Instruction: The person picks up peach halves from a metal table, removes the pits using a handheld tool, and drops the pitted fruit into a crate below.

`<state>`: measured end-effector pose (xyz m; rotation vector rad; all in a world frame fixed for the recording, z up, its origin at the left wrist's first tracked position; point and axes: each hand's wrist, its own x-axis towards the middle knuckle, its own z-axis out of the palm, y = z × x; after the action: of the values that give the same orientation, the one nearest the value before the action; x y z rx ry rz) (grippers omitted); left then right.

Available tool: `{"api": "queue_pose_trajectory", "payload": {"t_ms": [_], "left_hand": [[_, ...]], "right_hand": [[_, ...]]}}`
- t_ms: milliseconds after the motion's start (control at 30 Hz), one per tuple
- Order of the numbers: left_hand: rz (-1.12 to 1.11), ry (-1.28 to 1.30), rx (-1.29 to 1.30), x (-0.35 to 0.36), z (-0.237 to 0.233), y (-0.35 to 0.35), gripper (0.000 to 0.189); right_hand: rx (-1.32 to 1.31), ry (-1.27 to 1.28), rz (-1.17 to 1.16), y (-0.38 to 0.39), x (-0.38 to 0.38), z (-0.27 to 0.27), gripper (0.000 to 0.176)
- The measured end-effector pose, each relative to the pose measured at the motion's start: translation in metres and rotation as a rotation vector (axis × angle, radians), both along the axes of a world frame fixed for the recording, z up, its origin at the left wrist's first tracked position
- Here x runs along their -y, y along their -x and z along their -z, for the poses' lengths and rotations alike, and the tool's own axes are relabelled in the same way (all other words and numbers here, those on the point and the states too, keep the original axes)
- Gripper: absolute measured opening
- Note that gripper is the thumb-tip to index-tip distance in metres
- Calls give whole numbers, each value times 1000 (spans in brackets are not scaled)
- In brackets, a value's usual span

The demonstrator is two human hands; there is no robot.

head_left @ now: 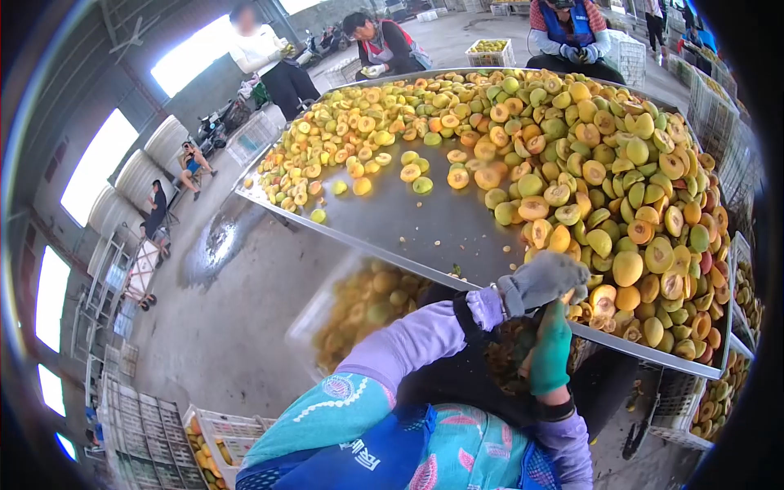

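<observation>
My left hand (543, 282), in a grey glove, is curled closed over the near edge of the metal table (384, 219). Just below it, my right hand (551, 349) in a green glove is closed, its fingertips meeting the left hand. A small bit of yellowish fruit seems to show between them, mostly hidden by the gloves. Close to both hands lies a large heap of halved, peach-like fruit (627, 268), yellow and green, many with their cut faces showing. A dark container with scraps is partly visible below my hands.
A white crate of fruit (359, 314), blurred, stands below the table's front edge. More crates (224, 441) are at lower left and along the right. Across the table, several people in gloves stand or sit, one in a blue vest (576, 28). A wet patch (219, 241) marks the floor.
</observation>
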<state>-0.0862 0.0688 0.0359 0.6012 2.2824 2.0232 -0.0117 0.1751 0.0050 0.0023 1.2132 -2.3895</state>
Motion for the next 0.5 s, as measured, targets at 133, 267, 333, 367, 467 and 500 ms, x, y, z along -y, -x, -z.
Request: {"api": "queue_pose_trajectory", "payload": {"t_ms": [133, 267, 333, 367, 467, 500], "left_hand": [[-108, 256, -189, 0, 14, 5, 15], [-70, 289, -389, 14, 18, 11, 19], [-175, 263, -398, 20, 5, -5, 16], [-261, 161, -271, 25, 0, -18, 17], [-499, -250, 258, 41, -5, -65, 17], [-517, -133, 270, 55, 0, -84, 15]], "right_hand": [[149, 86, -92, 4, 0, -15, 35], [136, 112, -199, 7, -3, -23, 39], [203, 339, -359, 10, -6, -24, 39], [238, 459, -430, 10, -7, -22, 40], [288, 630, -699, 1, 10, -23, 43], [299, 734, -794, -6, 17, -23, 41]]}}
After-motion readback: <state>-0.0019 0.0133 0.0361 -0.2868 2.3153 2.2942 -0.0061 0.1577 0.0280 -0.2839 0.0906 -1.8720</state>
